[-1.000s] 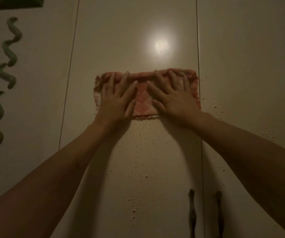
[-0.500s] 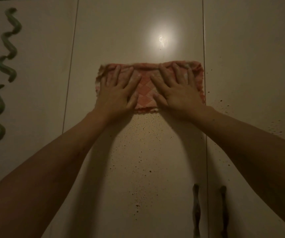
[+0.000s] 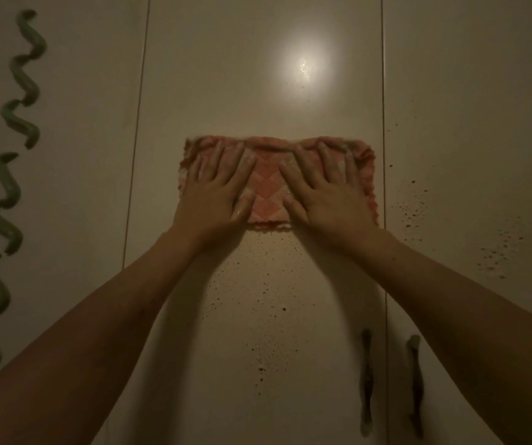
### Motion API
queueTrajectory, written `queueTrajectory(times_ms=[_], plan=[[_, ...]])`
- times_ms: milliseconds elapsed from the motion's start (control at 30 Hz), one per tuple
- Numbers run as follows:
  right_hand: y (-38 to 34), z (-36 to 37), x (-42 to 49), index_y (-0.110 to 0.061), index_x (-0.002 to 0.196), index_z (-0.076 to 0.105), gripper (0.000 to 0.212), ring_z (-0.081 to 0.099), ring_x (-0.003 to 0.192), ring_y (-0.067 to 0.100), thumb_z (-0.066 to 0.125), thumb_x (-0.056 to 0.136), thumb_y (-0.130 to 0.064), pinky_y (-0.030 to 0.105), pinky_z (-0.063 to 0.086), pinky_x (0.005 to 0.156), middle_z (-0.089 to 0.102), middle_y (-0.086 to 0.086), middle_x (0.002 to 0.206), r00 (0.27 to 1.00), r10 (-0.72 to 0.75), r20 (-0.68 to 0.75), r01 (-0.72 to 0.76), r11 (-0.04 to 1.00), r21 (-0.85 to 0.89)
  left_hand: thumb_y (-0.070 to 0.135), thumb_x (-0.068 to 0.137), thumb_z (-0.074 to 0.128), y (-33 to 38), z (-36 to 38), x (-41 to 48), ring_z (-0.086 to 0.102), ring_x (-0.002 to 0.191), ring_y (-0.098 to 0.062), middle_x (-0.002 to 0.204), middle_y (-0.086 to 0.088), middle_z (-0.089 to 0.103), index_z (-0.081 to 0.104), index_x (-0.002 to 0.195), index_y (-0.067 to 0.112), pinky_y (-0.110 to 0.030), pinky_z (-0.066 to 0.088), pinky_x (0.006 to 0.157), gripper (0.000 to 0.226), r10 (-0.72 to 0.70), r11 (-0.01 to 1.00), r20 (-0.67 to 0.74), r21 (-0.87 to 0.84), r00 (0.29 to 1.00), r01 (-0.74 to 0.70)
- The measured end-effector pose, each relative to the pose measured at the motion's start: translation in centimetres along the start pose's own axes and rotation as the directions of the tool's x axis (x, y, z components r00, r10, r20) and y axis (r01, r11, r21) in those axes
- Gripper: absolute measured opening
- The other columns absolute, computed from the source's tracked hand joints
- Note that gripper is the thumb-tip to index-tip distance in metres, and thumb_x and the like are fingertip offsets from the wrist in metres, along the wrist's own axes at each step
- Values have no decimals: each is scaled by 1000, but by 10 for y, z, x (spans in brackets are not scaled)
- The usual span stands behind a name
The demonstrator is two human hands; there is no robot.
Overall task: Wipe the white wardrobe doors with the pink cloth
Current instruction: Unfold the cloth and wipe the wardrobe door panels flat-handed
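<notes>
Both left hand (image 3: 216, 195) and right hand (image 3: 327, 195) flat on pink cloth (image 3: 266, 192)

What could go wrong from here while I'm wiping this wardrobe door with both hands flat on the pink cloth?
The pink cloth lies above most of the brown specks on the middle door; wiping down may smear them. The cloth stops just short of the seam, so the speckled right door could get missed. Lower down, the right hand might bump the handles.
</notes>
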State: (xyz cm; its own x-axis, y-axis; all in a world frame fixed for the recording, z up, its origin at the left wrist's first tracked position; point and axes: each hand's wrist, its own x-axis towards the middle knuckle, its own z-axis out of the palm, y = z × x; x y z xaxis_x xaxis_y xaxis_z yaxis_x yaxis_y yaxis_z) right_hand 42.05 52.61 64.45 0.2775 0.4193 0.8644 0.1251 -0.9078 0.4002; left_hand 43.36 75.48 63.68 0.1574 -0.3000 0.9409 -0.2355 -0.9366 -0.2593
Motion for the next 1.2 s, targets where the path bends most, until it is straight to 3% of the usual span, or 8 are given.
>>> queueTrajectory(times_ms=[200,567,733,900,1200], plan=[[-24,8,-36,-33,153,-12,64,-19,147,28,8,99,-60,57,-9,117,-19,0,161,999,14,48,-15,1000,21,48,97,23,9,3,-40,-11,149,-19,163,0,1,7,153,29,-46,-2,121,62,-20,1000,41,4,999,20],[-50,25,-88,-30,156,6,63,-10,150,30,14,100,-57,58,-2,118,-3,2,164,997,2,82,-6,999,48,48,96,26,22,13,-98,-6,150,-20,163,0,5,14,153,28,-50,9,119,62,-40,998,128,46,991,35],[-43,23,-73,-31,156,4,63,-10,150,29,14,100,-58,56,-3,118,-5,1,164,997,-2,75,0,999,34,49,95,25,18,10,-81,-8,149,-18,163,1,3,11,153,28,-47,3,120,63,-35,999,107,38,994,31],[-28,11,-34,-35,153,-11,62,-22,147,24,8,99,-60,56,-6,118,-20,-3,161,998,24,58,-26,999,45,49,95,22,5,4,-41,-10,149,-18,162,1,-1,6,154,28,-41,-7,119,64,-35,999,64,32,997,33],[3,-8,33,-37,154,-7,62,-12,149,27,6,99,-61,56,-2,119,-9,-3,163,999,23,-39,-21,999,40,47,93,25,-13,-5,33,4,149,-25,162,0,10,13,153,28,-49,6,120,64,-59,997,-22,43,998,60]])
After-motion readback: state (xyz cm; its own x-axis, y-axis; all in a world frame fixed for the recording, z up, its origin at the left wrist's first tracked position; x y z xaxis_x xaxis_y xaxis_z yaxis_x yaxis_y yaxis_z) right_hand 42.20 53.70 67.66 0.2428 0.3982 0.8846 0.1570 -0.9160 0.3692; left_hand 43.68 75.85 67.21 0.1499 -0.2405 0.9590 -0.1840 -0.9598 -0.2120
